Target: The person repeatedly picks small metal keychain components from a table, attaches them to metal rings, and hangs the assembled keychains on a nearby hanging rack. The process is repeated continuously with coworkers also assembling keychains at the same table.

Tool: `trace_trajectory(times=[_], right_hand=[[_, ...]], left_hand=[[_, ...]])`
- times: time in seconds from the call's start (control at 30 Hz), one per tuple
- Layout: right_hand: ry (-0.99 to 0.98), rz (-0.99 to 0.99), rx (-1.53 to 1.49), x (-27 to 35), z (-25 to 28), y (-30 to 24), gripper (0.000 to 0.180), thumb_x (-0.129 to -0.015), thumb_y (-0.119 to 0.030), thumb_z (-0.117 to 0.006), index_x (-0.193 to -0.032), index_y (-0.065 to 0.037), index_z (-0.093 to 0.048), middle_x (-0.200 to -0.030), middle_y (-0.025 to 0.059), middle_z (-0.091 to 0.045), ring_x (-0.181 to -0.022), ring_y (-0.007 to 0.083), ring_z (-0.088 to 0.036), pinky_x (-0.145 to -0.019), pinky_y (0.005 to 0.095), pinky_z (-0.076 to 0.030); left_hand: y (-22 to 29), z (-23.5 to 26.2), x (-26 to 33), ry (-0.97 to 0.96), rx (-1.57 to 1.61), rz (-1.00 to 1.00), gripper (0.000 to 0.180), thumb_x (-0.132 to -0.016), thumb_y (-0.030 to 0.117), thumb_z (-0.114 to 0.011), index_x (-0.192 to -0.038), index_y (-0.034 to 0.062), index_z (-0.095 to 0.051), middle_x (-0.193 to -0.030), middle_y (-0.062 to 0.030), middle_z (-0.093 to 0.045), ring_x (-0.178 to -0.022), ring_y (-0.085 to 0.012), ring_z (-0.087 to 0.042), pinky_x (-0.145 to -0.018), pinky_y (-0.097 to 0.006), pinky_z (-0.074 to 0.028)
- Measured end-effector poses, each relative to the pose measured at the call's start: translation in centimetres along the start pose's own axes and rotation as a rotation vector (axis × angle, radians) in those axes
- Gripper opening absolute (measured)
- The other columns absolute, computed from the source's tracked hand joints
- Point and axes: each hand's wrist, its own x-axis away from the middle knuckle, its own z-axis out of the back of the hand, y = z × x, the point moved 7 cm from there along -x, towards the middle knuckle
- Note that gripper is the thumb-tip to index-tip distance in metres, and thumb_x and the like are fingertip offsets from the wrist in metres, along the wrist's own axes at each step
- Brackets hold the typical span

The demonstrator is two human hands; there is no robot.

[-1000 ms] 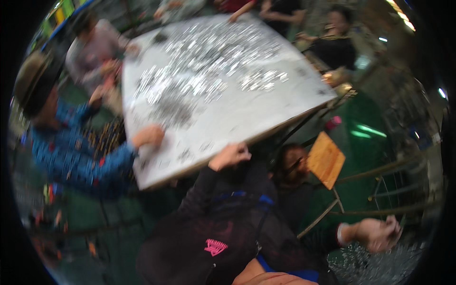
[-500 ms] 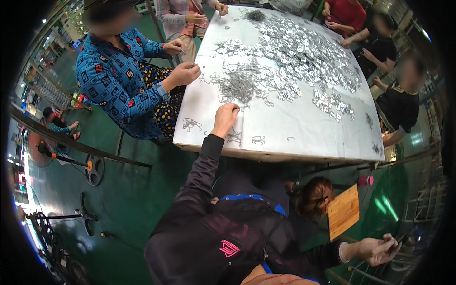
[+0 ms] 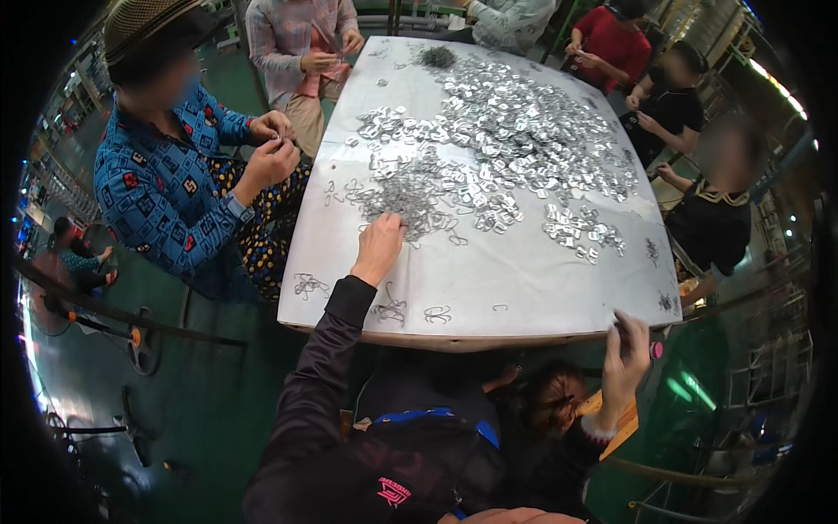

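Shiny silver metal clips (image 3: 515, 131) cover the white table (image 3: 541, 288), most still unsorted. Left hand (image 3: 381, 246) rests fingers together on the thin grey wire pile (image 3: 401, 199); right hand (image 3: 627, 356) pinches something tiny

left hand (image 3: 378, 248) reaching into wire clips (image 3: 403, 203) on the white table (image 3: 524, 279), right hand (image 3: 625, 362) hanging at the table's 5 o'clock edge, fingers curled, silver metal pieces (image 3: 515, 131) piling up toward 12 o'clock

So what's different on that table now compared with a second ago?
The left hand went from the table's near edge forward into the heap of wire clips. The right hand rose from low at the side to the table's right corner. Whether either grips anything is unclear. The pile of metal pieces stayed put.
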Motion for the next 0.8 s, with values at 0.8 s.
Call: trace_trajectory(times=[0.8], right_hand=[[-0.674, 0.257, 0.022, -11.0, -35.2, 15.2, 0.027, -0.064, 0.004, -0.072, -0.084, 0.005, -0.054, -0.092, 0.0185, -0.052, -0.083, 0.0344, -0.053, -0.075, 0.0407, -0.044]], left_hand=[[9.4, 5.9, 6.1, -0.050, 0.720, -0.115, 0.012, -0.089, 0.007, -0.058, -0.096, -0.0013, -0.058, -0.089, -0.0142, -0.059, -0.081, -0.0303, -0.060, -0.074, -0.037, -0.050]])
